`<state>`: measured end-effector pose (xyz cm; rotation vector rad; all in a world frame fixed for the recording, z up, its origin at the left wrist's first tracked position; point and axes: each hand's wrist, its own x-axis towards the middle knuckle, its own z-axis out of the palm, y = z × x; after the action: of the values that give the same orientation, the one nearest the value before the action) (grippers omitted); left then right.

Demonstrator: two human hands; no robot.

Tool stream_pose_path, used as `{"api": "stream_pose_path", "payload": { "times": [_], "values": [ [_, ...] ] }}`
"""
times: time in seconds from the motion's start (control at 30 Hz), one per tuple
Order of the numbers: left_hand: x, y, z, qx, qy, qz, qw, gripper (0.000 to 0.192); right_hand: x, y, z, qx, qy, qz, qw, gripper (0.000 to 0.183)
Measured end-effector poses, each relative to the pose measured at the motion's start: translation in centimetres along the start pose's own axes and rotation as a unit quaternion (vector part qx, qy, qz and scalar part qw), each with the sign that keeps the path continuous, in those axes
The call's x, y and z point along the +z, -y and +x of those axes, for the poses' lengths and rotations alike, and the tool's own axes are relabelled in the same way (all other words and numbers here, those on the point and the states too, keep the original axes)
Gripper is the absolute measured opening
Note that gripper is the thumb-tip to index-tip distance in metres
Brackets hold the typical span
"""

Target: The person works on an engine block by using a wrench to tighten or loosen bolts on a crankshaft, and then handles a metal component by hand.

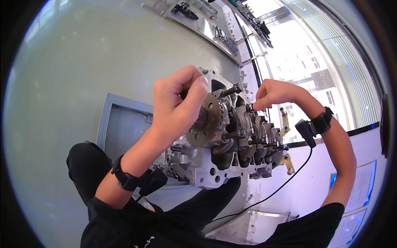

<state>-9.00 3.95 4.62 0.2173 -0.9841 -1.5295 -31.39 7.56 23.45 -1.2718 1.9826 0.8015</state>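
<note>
An aluminium engine block (198,170) stands before me with its crankshaft side facing up. Main bearing caps (242,113) run along the crankshaft (224,148), with a toothed metal wheel (207,124) at the near end. My left hand (178,99) is curled above that wheel, thumb against the bent index finger; whether anything is inside cannot be seen. At the far side of a bearing cap, my right hand (268,96) pinches a bolt head (250,107) between thumb and fingers. Other long bolts, such as one bolt (231,90), stick partway out of the caps.
Brass-coloured brackets (284,124) project from the block's far end. A grey metal frame with a tray (107,121) stands to the left. Shelves (214,37) with metal parts line the window (297,62). A black cable (279,193) hangs from my right wrist device (310,127).
</note>
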Motion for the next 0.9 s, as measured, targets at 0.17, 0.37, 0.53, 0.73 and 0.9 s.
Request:
{"api": "stream_pose_path", "payload": {
  "times": [0.17, 0.37, 0.53, 0.73, 0.9],
  "values": [
    [0.0, -0.1, 0.1, 0.010, -0.004, 0.003, 1.000, 0.022, -1.8, 2.6, 0.6, -0.044, -0.021, -0.170, 0.984, 0.054],
    [-0.5, -0.3, -0.2, -0.008, 0.045, 0.030, 0.999, 0.023, -2.7, 6.2, 1.3, -0.209, -0.055, -0.395, 0.893, 0.042],
    [-0.3, -0.3, 0.0, 0.016, -0.006, 0.010, 1.000, 0.021, -1.7, 7.4, 0.3, -0.323, -0.125, -0.507, 0.789, 0.034],
    [-0.2, -0.1, -0.1, -0.003, 0.041, 0.023, 0.999, 0.022, -0.1, 7.3, -1.2, -0.436, -0.249, -0.624, 0.599, 0.008],
    [-0.2, 0.3, 0.0, 0.025, 0.004, 0.018, 1.000, 0.020, -0.4, 8.0, -1.4, -0.435, -0.213, -0.616, 0.622, 0.008]
  ]
}}
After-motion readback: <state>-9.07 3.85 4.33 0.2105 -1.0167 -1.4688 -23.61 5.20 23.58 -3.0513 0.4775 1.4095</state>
